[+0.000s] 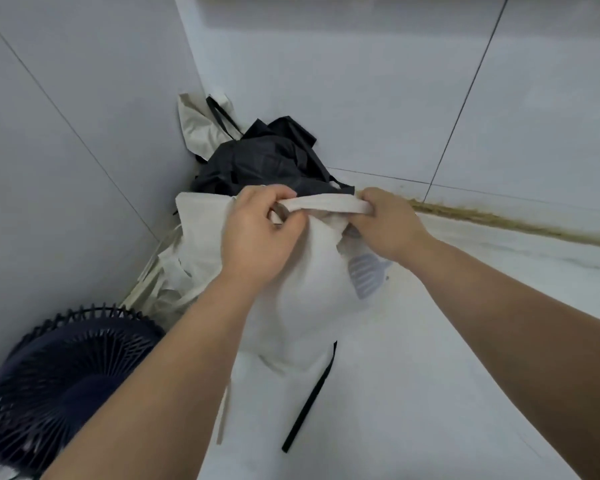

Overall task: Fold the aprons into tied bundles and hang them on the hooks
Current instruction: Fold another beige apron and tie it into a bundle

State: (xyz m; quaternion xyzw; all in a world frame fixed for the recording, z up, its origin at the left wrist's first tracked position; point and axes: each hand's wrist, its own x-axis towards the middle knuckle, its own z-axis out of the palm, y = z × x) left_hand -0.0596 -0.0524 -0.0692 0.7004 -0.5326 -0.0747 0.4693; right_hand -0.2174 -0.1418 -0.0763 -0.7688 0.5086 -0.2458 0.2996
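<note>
A cream apron (302, 306) hangs in front of me over the white counter (447, 375). Its cream strap (329, 204) runs taut between my hands. My left hand (257, 233) pinches one end of the strap with curled fingers. My right hand (385, 223) grips the other end. Behind them a black apron (260, 161) lies heaped in the corner, with another cream apron (201, 126) leaning against the wall. More cream cloth (167, 271) lies crumpled at the left. No hooks are in view.
A dark blue table fan (59, 382) stands at the lower left. A loose black strap (309, 400) lies on the counter. A blue-grey perforated object (366, 271) shows partly behind the apron. Tiled walls close the left and back, with a brown stained seam (516, 223).
</note>
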